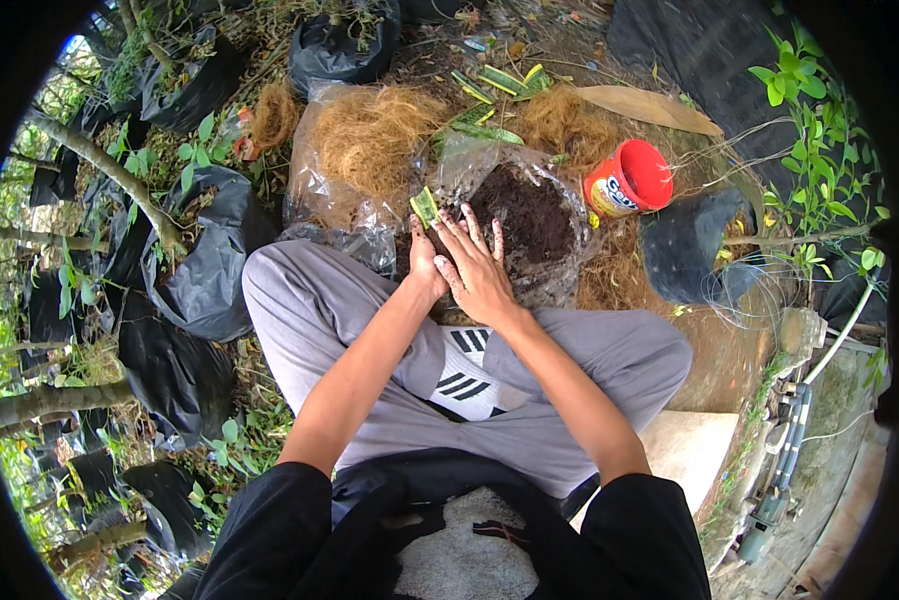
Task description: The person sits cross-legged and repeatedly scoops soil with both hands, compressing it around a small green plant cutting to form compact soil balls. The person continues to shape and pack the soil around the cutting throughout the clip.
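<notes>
My left hand (425, 259) holds a short piece of snake plant leaf (424, 208), green with yellow edges, that sticks up past its fingertips. My right hand (473, 262), its fingers spread and dirty with soil, lies against the left hand; whether it grips anything is not visible. Dark soil (526, 217) lies on a clear plastic sheet (473, 159) just beyond the right hand. Some brown fiber, like coconut husk, (374, 139) sits on clear plastic beyond the left hand. More cut snake plant leaves (503, 81) lie beyond the soil.
A red plastic tub (637, 176) stands right of the soil, with a black plant bag (689, 244) beside it. Black grow bags (202, 255) with plants line the left. A coil of thin wire (746, 289) and a leafy branch (802, 150) are at the right.
</notes>
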